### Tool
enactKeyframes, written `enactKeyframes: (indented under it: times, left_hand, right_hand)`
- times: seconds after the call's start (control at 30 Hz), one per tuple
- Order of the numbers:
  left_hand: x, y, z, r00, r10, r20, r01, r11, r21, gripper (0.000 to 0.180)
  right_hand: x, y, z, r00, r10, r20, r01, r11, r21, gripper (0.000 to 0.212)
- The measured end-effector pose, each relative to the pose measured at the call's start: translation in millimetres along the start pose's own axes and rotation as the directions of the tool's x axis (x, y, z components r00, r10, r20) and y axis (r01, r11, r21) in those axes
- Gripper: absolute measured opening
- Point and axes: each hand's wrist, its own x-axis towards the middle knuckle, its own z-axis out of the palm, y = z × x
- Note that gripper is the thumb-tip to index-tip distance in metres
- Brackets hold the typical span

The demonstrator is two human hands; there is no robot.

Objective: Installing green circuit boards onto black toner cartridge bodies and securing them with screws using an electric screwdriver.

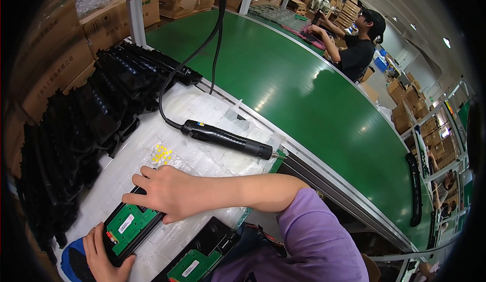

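A black plastic housing with a green circuit board (pixel 126 225) lies on the white-covered table in front of me. My left hand (pixel 104 255) grips its near end, fingers along one side and thumb on the other. Over the far end bends my right hand (pixel 164 191), its fingers curled around the housing and hiding that part. A second black housing (pixel 215 236) with a similar green board lies to the right, close to my body. Beyond my right forearm rests a black electric screwdriver (pixel 228 141), its cable running up. Small yellow dots (pixel 162 154) sit on the table past my right hand.
Many black plastic parts (pixel 83 115) are heaped along the left side, before cardboard boxes (pixel 55 69). A green conveyor belt (pixel 283 94) with a metal rail runs beyond the table, carrying a long black part (pixel 414 191). A blue-and-black object (pixel 76 261) lies by my left hand. Across the belt stands a co-worker (pixel 357 44).
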Motion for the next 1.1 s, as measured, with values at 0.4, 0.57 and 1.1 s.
enactKeyframes:
  times: [0.4, 0.57, 1.1]
  left_hand:
    - [-0.4, 0.9, -0.5, 1.000, -0.013, 0.001, 0.013, 1.000, 0.007, 0.077]
    - [0.1, 2.7, -2.2, 1.000, -0.018, 0.008, 0.018, 1.000, 0.011, 0.077]
    - [-1.9, -3.6, 2.6, 0.999, -0.018, -0.036, 0.018, 1.000, 0.000, 0.077]
  right_hand:
    - [0.8, 0.4, 1.6, 1.000, 0.008, 0.010, -0.008, 1.000, -0.017, 0.076]
    - [0.9, 0.9, 2.1, 1.000, 0.008, -0.003, -0.008, 1.000, -0.013, 0.075]
    - [2.1, 4.3, 4.4, 0.999, 0.016, -0.052, -0.016, 1.000, -0.005, 0.078]
